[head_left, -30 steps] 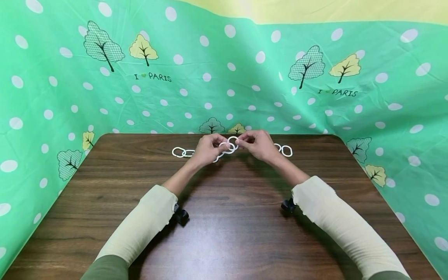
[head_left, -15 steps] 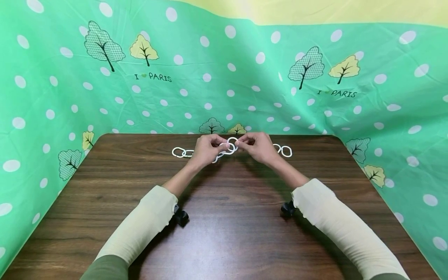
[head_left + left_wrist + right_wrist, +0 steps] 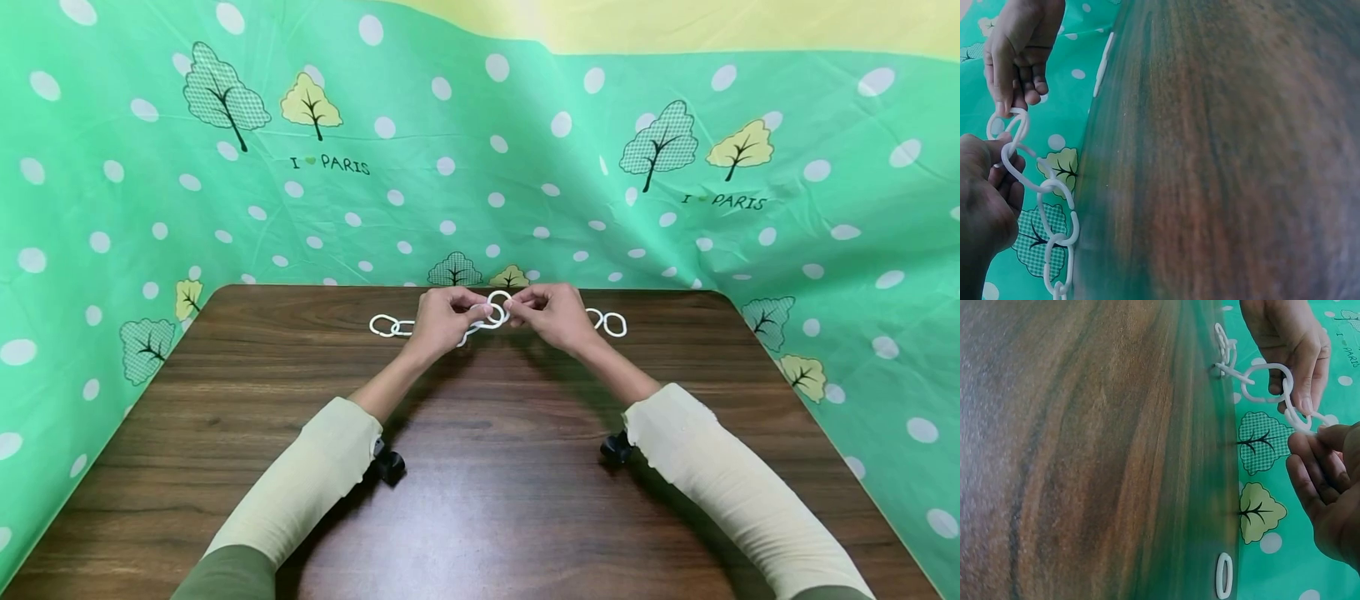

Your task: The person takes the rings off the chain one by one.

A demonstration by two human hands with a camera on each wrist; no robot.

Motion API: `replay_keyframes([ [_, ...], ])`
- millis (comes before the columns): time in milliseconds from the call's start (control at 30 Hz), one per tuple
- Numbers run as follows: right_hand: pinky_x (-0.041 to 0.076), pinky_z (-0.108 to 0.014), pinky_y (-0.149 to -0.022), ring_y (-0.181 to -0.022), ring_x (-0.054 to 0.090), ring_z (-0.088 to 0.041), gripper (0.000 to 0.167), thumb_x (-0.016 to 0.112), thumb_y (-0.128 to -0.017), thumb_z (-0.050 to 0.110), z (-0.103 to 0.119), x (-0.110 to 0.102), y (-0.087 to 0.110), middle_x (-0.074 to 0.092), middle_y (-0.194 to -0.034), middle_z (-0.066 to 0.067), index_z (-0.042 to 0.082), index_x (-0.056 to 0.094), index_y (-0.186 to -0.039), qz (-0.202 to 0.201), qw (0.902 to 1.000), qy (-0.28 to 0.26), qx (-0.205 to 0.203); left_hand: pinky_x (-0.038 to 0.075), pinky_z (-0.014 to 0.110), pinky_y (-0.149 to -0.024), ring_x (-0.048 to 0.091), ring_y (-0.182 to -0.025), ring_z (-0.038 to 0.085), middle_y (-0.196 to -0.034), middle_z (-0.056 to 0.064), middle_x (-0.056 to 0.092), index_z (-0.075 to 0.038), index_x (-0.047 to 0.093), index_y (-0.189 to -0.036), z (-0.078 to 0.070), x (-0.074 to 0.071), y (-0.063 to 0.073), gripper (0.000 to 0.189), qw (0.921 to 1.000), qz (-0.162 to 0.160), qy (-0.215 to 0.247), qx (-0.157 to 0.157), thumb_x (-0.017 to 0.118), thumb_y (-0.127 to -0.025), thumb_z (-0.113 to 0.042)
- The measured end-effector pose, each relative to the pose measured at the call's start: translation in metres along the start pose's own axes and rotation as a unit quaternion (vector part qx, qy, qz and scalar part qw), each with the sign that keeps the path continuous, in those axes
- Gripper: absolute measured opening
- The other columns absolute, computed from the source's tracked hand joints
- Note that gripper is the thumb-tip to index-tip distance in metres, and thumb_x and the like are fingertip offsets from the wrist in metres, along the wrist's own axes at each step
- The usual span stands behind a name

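Note:
In the head view, both hands meet over the table's far edge, around white plastic chain links. My left hand [image 3: 447,318] pinches a link of a white chain [image 3: 395,328] between thumb and fingers. Thumb and fingertips of my right hand [image 3: 551,312] pinch a white link [image 3: 499,293], which overlaps the left hand's link. From the left hand the chain [image 3: 1057,238] hangs down link through link in the left wrist view. In the right wrist view, fingertips of the right hand [image 3: 1335,494] hide part of the pinched link.
More white links [image 3: 615,314] lie right of the right hand; one loose link [image 3: 1220,576] shows at the edge in the right wrist view. Dark wooden table [image 3: 480,483]. Green dotted cloth [image 3: 495,167] hangs behind and beside it. Black wrist devices [image 3: 390,465] sit under the sleeves.
Both hands stay in nearly the same place, still pinching the links. The left hand's link shifts slightly against the right hand's link.

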State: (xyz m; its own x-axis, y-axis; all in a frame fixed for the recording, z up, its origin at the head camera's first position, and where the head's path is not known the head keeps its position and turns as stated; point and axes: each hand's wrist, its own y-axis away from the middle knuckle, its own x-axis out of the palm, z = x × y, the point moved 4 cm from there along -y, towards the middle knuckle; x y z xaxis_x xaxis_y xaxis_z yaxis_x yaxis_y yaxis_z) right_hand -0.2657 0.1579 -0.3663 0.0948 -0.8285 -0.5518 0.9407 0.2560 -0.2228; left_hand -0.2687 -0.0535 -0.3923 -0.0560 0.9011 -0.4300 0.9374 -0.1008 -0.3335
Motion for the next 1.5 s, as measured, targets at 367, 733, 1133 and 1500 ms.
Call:
replay_keyframes([
  [367, 0.07, -0.049, -0.079, -0.087, 0.083, -0.046, 0.02, 0.082, -0.105, 0.015, -0.007, -0.001, -0.002, 0.084, -0.09, -0.021, -0.005, 0.084, -0.108, 0.001, 0.9997, -0.023, 0.013, 0.056, 0.023, -0.077, 0.074, -0.084, 0.012, -0.098, 0.008, 0.087, -0.01, 0.088, -0.106, 0.001, 0.001, -0.001, 0.014, 0.9996, 0.012, 0.023, -0.01, 0.091, -0.098, -0.021],
  [733, 0.054, -0.019, -0.066, -0.093, 0.082, -0.046, 0.02, 0.079, -0.108, 0.021, -0.016, -0.016, -0.001, 0.084, -0.095, -0.024, 0.002, 0.085, -0.11, 0.002, 0.9997, 0.019, 0.017, 0.053, 0.021, -0.073, 0.067, -0.078, 0.007, -0.096, 0.011, 0.083, -0.007, 0.085, -0.108, 0.001, 0.001, -0.001, 0.012, 0.9977, 0.047, 0.047, -0.013, 0.087, -0.101, -0.016],
  [1133, 0.051, -0.02, -0.064, -0.073, 0.071, -0.006, 0.023, 0.082, -0.107, 0.028, -0.03, -0.045, 0.004, 0.083, -0.093, -0.02, 0.006, 0.087, -0.11, -0.004, 0.9988, 0.043, 0.025, 0.053, 0.023, -0.074, 0.067, -0.08, 0.01, -0.094, 0.008, 0.081, -0.008, 0.084, -0.108, 0.001, 0.001, -0.001, 0.013, 0.9975, 0.058, 0.033, -0.02, 0.087, -0.101, -0.018],
  [1500, 0.055, -0.019, -0.064, -0.077, 0.076, -0.008, 0.029, 0.082, -0.106, 0.029, -0.05, -0.071, 0.008, 0.085, -0.101, -0.021, 0.002, 0.084, -0.117, -0.02, 0.9965, 0.055, 0.059, 0.053, 0.023, -0.074, 0.068, -0.081, 0.01, -0.094, 0.009, 0.081, -0.008, 0.083, -0.109, 0.0, 0.001, -0.001, 0.012, 0.997, 0.068, 0.032, -0.018, 0.087, -0.101, -0.017],
])
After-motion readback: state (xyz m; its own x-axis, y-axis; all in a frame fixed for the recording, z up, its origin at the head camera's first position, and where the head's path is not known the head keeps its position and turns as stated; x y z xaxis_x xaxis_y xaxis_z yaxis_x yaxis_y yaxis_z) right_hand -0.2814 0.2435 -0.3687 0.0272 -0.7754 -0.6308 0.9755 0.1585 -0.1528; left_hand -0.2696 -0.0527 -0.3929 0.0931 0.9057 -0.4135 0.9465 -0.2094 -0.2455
